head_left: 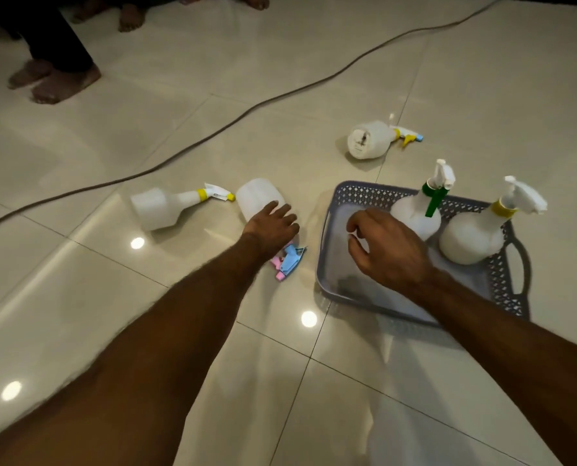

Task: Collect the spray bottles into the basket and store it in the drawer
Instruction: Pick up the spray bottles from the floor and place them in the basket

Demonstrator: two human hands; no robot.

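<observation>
Down on the tiled floor point(112, 297), my left hand point(271, 227) lay across the neck end of a white spray bottle point(258, 196) that was on its side, fingers draped over it; I could not tell whether they had closed into a hold. Its long axis ran away from me, base pointing far, and its pink and blue trigger head point(289, 261) pointed back toward me, showing just below my wrist. My right hand point(386, 245) hovered over the near left part of the grey basket point(357, 193), fingers loosely curled and holding nothing. In the basket's far side two bottles stood upright, one with a green trigger point(418, 213) and one with a yellow collar point(472, 237), nozzles pointing right. To the left, another bottle point(159, 206) lay with its yellow-tipped nozzle pointing right, toward the one under my hand. Farther off, a fourth bottle point(369, 139) lay with its base facing me and its nozzle pointing right. A dark cable point(246, 111) crossed the floor behind them.
</observation>
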